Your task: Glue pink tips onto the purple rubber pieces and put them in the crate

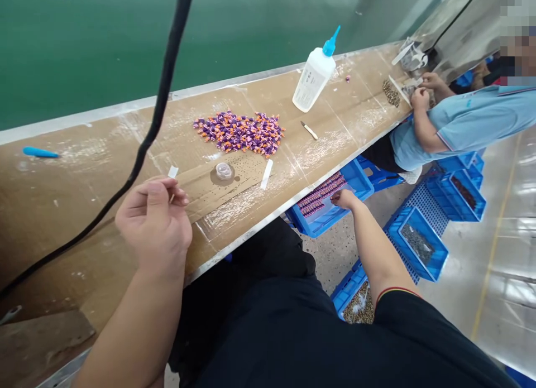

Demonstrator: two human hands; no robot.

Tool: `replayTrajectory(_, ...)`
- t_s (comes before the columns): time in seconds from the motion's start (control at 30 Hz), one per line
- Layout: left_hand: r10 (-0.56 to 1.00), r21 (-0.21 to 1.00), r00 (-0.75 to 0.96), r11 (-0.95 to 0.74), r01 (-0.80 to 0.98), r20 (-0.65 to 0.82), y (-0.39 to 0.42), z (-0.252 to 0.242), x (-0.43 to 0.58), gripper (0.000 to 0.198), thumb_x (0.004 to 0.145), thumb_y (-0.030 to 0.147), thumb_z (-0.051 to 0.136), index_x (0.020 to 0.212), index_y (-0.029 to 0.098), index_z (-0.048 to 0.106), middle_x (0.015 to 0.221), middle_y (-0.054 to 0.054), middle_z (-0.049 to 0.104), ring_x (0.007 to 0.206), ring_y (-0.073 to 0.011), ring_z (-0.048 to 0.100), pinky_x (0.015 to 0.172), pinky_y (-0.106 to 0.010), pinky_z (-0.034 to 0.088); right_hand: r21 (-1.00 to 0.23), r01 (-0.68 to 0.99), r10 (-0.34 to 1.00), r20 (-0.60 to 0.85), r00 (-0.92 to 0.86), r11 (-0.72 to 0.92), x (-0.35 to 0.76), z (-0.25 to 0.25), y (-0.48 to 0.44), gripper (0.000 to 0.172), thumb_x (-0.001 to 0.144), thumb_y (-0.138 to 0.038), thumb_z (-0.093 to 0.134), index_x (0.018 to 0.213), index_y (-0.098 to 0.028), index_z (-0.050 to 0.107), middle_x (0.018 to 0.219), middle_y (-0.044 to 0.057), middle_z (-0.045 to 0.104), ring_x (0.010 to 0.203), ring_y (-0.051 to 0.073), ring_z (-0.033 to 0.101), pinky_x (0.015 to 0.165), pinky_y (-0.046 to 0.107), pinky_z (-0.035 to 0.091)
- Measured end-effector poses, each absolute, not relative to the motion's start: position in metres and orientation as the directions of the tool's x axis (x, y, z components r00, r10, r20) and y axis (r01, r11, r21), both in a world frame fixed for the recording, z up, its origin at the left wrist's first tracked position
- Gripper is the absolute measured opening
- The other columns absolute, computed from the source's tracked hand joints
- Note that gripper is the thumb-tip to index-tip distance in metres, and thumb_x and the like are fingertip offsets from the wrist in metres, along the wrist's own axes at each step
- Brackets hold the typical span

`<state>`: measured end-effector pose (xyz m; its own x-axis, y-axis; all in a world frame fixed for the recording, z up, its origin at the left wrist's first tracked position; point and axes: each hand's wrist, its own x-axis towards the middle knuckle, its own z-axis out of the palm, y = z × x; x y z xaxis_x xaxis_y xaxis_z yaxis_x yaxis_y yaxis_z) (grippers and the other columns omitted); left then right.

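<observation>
My left hand [154, 218] hovers over the brown cardboard-covered bench [75, 209], fingers pinched on a thin stick-like piece I can barely make out. My right hand [344, 199] reaches down past the bench edge into a blue crate [330, 206] that holds rows of purple and orange parts; its fingers are curled on or just over those parts. A heap of small purple, orange and pink parts [240, 132] lies on the bench ahead. Close to my left hand sit a small clear round cap [224, 171] and a white strip [266, 174].
A white glue bottle with a blue nozzle [315, 75] leans on the bench, a small knife [309, 130] beside it. A black cable [159, 109] hangs across the left. A blue nozzle tip [39, 152] lies far left. A co-worker in light blue [460, 120] works farther along. Several blue crates [419, 243] stand on the floor.
</observation>
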<state>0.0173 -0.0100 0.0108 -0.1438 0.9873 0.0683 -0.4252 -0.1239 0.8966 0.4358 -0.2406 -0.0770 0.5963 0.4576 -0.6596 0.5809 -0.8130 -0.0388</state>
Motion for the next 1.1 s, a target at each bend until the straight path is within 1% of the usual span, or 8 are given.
replayTrajectory(0.07, 0.985, 0.897, -0.145, -0.150, -0.415, 0.098, -0.010, 0.010, 0.017, 0.057, 0.063, 0.061, 0.108, 0.070, 0.016, 0.074, 0.077, -0.005, 0.073, 0.061, -0.0113, 0.057, 0.050, -0.026, 0.043, 0.053, 0.624, 0.399, -0.727, 0.559, -0.779, 0.437, -0.086, -0.231, 0.037, 0.109, -0.045, 0.077, 0.136, -0.019, 0.074, 0.140, 0.011, 0.074, 0.121, 0.026, 0.075, 0.104, 0.046, 0.068)
replayTrajectory(0.17, 0.984, 0.901, -0.145, -0.158, -0.403, 0.107, -0.009, 0.008, 0.016, 0.051, 0.065, 0.058, 0.108, 0.070, 0.018, 0.076, 0.078, -0.003, 0.075, 0.062, -0.0113, 0.057, 0.050, -0.025, 0.044, 0.147, 0.673, 0.342, -0.771, 0.537, -0.725, 0.438, -0.097, -0.221, 0.041, 0.109, -0.045, 0.077, 0.140, -0.019, 0.072, 0.143, 0.012, 0.073, 0.123, 0.027, 0.075, 0.105, 0.049, 0.067)
replayTrajectory(0.37, 0.972, 0.909, -0.151, -0.222, -0.352, 0.179, -0.001, -0.005, 0.014, 0.034, 0.070, 0.039, 0.098, 0.069, 0.017, 0.073, 0.072, -0.004, 0.073, 0.053, -0.0110, 0.055, 0.044, -0.024, 0.042, 0.237, 0.730, 0.322, -0.781, 0.536, -0.641, 0.440, -0.112, -0.216, 0.042, 0.109, -0.046, 0.076, 0.142, -0.020, 0.071, 0.146, 0.012, 0.072, 0.125, 0.028, 0.074, 0.106, 0.049, 0.067)
replayTrajectory(0.47, 0.969, 0.907, -0.149, -0.236, -0.348, 0.195, 0.002, -0.009, 0.013, 0.030, 0.069, 0.035, 0.095, 0.069, 0.017, 0.072, 0.072, -0.004, 0.074, 0.054, -0.0115, 0.057, 0.043, -0.023, 0.043, 0.263, 0.739, 0.315, -0.779, 0.542, -0.620, 0.442, -0.117, -0.217, 0.041, 0.109, -0.046, 0.076, 0.142, -0.021, 0.072, 0.146, 0.011, 0.072, 0.125, 0.028, 0.074, 0.106, 0.050, 0.067)
replayTrajectory(0.67, 0.967, 0.901, -0.133, -0.250, -0.356, 0.215, 0.007, -0.015, 0.010, 0.044, 0.066, 0.050, 0.101, 0.070, 0.016, 0.073, 0.071, -0.004, 0.074, 0.049, -0.0112, 0.056, 0.040, -0.025, 0.044, 0.269, 0.746, 0.316, -0.780, 0.540, -0.610, 0.441, -0.125, -0.217, 0.042, 0.109, -0.046, 0.076, 0.143, -0.020, 0.071, 0.147, 0.012, 0.071, 0.125, 0.027, 0.074, 0.106, 0.049, 0.067)
replayTrajectory(0.8, 0.971, 0.912, -0.144, -0.227, -0.341, 0.188, 0.010, -0.017, 0.010, 0.062, 0.052, 0.069, 0.106, 0.065, 0.017, 0.073, 0.068, -0.003, 0.074, 0.045, -0.0105, 0.054, 0.037, -0.025, 0.042, 0.244, 0.739, 0.321, -0.784, 0.531, -0.628, 0.439, -0.125, -0.215, 0.044, 0.108, -0.045, 0.078, 0.142, -0.018, 0.071, 0.146, 0.014, 0.072, 0.125, 0.028, 0.074, 0.107, 0.049, 0.067)
replayTrajectory(0.87, 0.974, 0.923, -0.144, -0.213, -0.321, 0.175, 0.011, -0.016, 0.010, 0.067, 0.048, 0.074, 0.105, 0.063, 0.018, 0.072, 0.067, -0.002, 0.074, 0.046, -0.0099, 0.053, 0.037, -0.025, 0.041, 0.221, 0.730, 0.332, -0.781, 0.529, -0.646, 0.438, -0.123, -0.214, 0.044, 0.108, -0.045, 0.078, 0.141, -0.017, 0.072, 0.145, 0.014, 0.072, 0.125, 0.028, 0.074, 0.107, 0.048, 0.067)
replayTrajectory(1.1, 0.975, 0.922, -0.112, -0.219, -0.320, 0.193, 0.009, -0.015, 0.011, 0.065, 0.055, 0.071, 0.107, 0.065, 0.017, 0.073, 0.067, -0.002, 0.073, 0.049, -0.0102, 0.057, 0.038, -0.024, 0.043, 0.098, 0.651, 0.415, -0.697, 0.584, -0.752, 0.438, -0.103, -0.215, 0.040, 0.110, -0.045, 0.076, 0.142, -0.021, 0.071, 0.145, 0.012, 0.073, 0.123, 0.026, 0.075, 0.104, 0.049, 0.068)
